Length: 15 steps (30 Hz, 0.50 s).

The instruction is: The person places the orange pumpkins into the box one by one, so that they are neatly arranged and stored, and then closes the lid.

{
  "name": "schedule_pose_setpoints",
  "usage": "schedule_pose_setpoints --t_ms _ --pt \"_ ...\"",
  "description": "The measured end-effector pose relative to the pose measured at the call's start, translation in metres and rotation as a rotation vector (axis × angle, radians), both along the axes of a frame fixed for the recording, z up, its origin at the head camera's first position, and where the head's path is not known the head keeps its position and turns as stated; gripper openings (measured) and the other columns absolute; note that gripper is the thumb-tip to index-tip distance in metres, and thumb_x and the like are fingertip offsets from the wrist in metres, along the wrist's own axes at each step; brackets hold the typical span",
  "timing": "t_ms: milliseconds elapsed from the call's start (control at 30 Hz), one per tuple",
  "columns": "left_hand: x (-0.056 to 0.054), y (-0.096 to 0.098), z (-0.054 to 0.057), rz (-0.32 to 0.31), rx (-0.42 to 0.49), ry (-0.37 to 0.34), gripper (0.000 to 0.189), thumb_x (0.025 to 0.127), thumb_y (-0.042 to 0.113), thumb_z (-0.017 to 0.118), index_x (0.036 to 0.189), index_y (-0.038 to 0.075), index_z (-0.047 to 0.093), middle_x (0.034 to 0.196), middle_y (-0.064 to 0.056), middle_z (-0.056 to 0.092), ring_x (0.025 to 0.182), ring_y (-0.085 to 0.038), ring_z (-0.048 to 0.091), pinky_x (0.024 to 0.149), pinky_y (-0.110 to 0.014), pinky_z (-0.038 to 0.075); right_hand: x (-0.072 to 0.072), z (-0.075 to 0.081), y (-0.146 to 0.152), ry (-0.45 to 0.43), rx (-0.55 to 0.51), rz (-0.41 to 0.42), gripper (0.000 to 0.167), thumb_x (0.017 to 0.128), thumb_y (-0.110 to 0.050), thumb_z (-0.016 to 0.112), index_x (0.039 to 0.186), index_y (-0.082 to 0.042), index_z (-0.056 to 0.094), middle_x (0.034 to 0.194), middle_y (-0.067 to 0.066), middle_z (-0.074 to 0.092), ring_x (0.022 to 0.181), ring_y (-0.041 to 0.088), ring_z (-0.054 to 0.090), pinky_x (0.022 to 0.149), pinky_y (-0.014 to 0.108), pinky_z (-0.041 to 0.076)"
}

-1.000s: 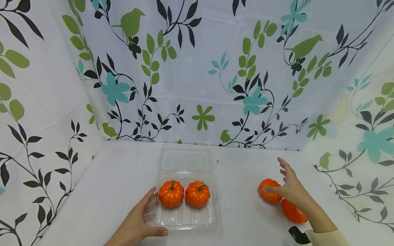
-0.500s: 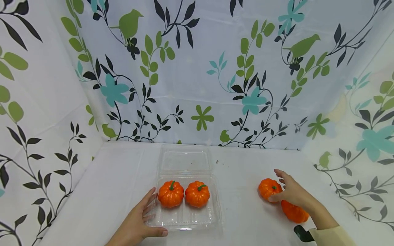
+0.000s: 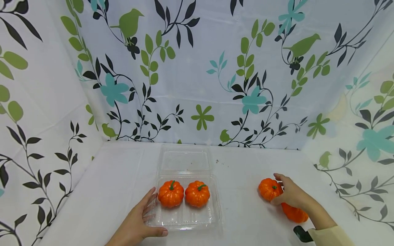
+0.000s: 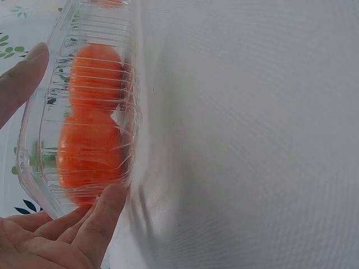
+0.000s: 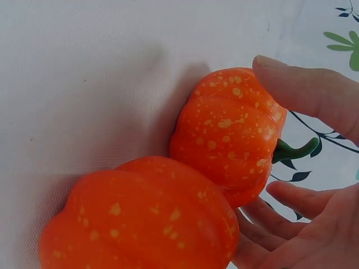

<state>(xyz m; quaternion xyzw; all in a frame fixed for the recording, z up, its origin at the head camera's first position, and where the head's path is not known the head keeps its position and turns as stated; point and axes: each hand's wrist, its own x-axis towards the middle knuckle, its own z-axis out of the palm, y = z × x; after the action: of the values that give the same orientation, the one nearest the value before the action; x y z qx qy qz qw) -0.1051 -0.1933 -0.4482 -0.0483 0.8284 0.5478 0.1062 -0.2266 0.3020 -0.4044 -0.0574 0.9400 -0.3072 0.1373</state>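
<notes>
A clear plastic clamshell container [image 3: 201,218] lies with its lid [image 3: 185,161] folded back. Two orange toy pumpkins [image 3: 170,194] with green stems sit side by side in its back half. My left hand [image 3: 135,220] grips the container's left side, thumb at the front corner and fingers along the wall; the left wrist view shows the pumpkins [image 4: 90,148] through the ribbed plastic. At the right, my right hand [image 3: 292,194] holds a pumpkin [image 3: 267,189] between thumb and fingers. Another pumpkin [image 3: 294,214] lies against it under the hand, larger in the right wrist view [image 5: 146,218].
A white cloth covers the table [image 3: 240,212]. Patterned curtains [image 3: 203,68] with leaves, birds and flowers hang behind and at both sides. A dark strap piece [image 3: 302,234] sits at my right wrist by the pale sleeve [image 3: 330,236].
My right hand has come down and its thumb and fingers have closed around the farther pumpkin on the right. The left hand and the container have stayed in place.
</notes>
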Motion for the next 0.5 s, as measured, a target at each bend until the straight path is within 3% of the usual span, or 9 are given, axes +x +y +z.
schedule_pose_setpoints --t_ms 500 --pt "0.0003 0.0002 -0.0020 0.002 0.011 0.012 0.134 0.054 0.032 0.100 0.162 0.017 0.022 0.158 -0.020 0.037 0.140 -0.045 0.040 0.104 -0.052 0.048 -0.0008 -0.0076 -0.0010 0.047 0.088 -0.005 0.095 0.072 -0.008 0.089 0.148 0.011 0.034 0.140 0.034 0.044 0.123 0.051 0.046 0.100 0.068 0.044"
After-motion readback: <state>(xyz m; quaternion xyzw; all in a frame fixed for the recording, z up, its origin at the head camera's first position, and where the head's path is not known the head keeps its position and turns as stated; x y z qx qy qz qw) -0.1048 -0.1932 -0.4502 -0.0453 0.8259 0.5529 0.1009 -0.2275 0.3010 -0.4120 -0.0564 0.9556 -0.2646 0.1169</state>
